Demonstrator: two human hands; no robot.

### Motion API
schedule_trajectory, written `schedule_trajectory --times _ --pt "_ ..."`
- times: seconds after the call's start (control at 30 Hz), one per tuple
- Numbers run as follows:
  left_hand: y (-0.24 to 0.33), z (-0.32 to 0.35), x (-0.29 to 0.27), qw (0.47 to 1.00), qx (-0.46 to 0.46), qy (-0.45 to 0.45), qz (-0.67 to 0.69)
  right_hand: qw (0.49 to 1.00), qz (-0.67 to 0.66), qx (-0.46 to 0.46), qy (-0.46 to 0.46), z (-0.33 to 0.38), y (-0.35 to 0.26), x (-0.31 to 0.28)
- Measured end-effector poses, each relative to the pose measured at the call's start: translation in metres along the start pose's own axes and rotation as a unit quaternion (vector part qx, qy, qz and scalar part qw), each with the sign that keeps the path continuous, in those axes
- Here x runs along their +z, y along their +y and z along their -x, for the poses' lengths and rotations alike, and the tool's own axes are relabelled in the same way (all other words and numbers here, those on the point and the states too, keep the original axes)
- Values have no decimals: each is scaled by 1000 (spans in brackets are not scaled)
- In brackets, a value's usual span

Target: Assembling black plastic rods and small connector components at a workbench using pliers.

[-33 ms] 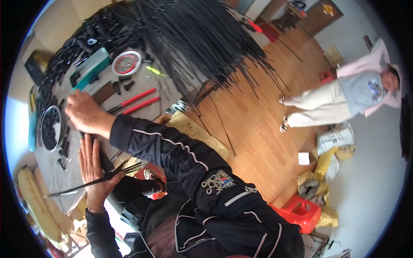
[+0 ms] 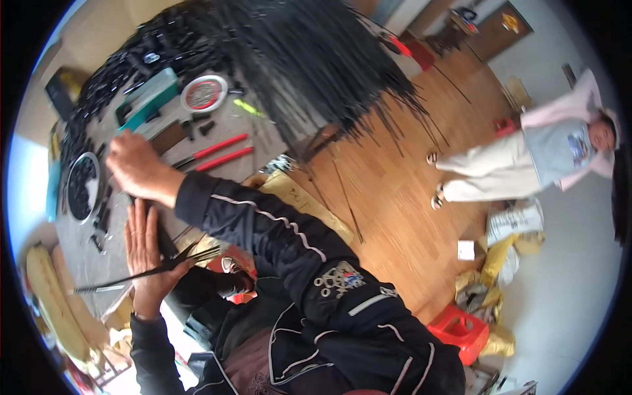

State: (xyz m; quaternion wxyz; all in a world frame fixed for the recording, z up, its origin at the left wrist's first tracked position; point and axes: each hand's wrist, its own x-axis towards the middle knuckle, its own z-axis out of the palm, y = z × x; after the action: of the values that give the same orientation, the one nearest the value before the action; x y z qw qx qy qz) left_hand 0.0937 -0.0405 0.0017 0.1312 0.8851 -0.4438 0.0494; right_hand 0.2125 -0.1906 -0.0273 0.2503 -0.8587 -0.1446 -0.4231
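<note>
My left hand (image 2: 148, 260) lies over the near edge of the table with its fingers stretched out. A bundle of thin black strips (image 2: 108, 286) crosses this hand and is caught at the thumb. Just beyond it, my right hand (image 2: 139, 168) is closed in a fist, and whatever it pinches is hidden. Close to the right hand are a brown block (image 2: 167, 139) and a teal tray (image 2: 150, 99). Left of both hands stands a round white-rimmed bowl (image 2: 83, 187) of small black parts. Red-handled pliers (image 2: 224, 158) rest to the right.
A large heap of long black strips (image 2: 316, 66) covers the far side of the table and overhangs its edge. A dish (image 2: 204, 94) holds small metal pieces. On the wooden floor to the right are a person (image 2: 526, 155), a red stool (image 2: 461, 332) and several bags (image 2: 517, 220).
The whole view has shifted slightly. Both hands keep nearly the same places on the table, and nothing has visibly been picked up or let go.
</note>
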Motion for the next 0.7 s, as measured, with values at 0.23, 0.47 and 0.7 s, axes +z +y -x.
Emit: schedule_trajectory --times 0.23,0.47,0.7 --pt "-4 -4 -10 999 5 -3 38 999 -44 -26 9 -4 7 -15" --pt "-6 8 -14 998 -15 -3 53 998 -52 -14 -44 -7 -3 -19" --pt "-12 13 -12 999 5 -8 44 994 54 41 -81 -70 68 -36"
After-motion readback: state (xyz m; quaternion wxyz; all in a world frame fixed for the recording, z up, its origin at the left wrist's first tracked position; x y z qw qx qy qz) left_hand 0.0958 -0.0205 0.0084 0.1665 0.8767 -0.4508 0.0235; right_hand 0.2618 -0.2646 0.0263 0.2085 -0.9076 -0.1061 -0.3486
